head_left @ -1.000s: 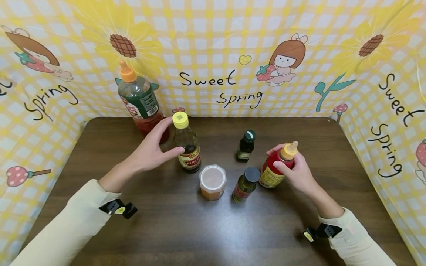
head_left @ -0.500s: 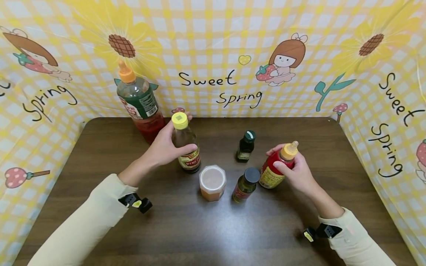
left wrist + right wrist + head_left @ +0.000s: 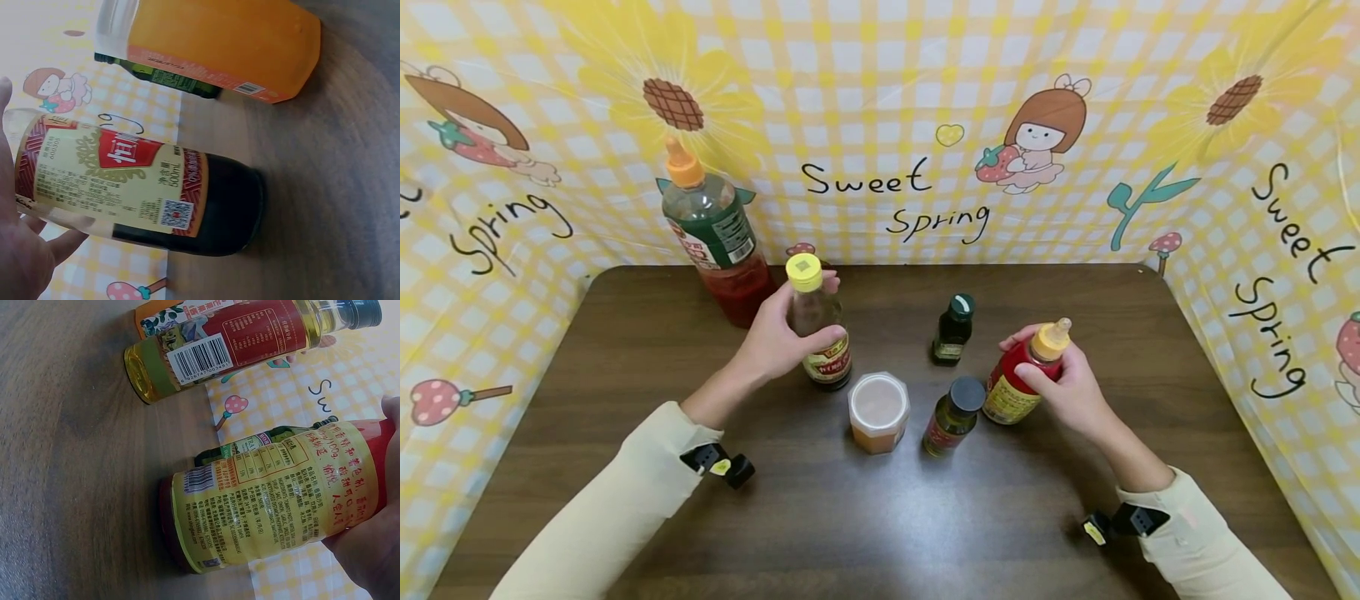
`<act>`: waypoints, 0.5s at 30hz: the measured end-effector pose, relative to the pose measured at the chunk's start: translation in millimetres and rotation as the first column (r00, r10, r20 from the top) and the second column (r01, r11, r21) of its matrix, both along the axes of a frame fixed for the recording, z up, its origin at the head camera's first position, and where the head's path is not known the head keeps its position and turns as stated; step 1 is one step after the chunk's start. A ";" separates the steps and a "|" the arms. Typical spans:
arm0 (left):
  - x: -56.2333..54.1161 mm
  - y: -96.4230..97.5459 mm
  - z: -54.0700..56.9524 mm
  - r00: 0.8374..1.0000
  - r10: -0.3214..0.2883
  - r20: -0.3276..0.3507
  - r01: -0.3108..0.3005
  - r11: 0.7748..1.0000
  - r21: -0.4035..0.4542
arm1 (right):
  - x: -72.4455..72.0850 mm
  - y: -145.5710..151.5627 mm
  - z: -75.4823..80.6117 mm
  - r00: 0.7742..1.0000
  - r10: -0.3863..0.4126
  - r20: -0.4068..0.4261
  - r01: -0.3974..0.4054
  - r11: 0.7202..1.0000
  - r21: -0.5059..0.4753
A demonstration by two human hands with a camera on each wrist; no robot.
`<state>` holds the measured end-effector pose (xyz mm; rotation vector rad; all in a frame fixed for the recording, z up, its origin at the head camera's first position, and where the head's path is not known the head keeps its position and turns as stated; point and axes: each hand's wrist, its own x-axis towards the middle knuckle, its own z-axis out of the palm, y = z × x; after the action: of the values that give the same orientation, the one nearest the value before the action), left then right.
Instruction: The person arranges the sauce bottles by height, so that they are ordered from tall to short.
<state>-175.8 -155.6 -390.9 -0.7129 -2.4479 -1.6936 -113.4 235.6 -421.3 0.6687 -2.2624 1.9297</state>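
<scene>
Holding part-full dark-liquid btl (image 3: pixel 140 184) w/ L hand (image 3: pixel 775 340), red squeeze btl (image 3: pixel 1017 385) w/ R hand (image 3: pixel 1072 393).

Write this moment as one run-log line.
left fingers: round yellow-capped bottle | right fingers: round red squeeze bottle | lidded jar: upright, untouched

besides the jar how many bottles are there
5: orange-capped bottle, back left; yellow-capped bottle, in the left hand; red bottle, in the right hand; green-capped bottle and grey-capped bottle, between the hands.
</scene>
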 end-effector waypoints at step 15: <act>2.5 0.4 -5.2 0.999 -0.047 0.021 0.046 0.998 0.044 | -0.2 -0.6 0.0 1.000 -0.005 -0.009 0.005 1.000 -0.005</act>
<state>-173.3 -155.1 -396.1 -0.7550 -2.4194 -1.7750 -113.6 235.0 -421.3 0.6689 -2.2516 1.9251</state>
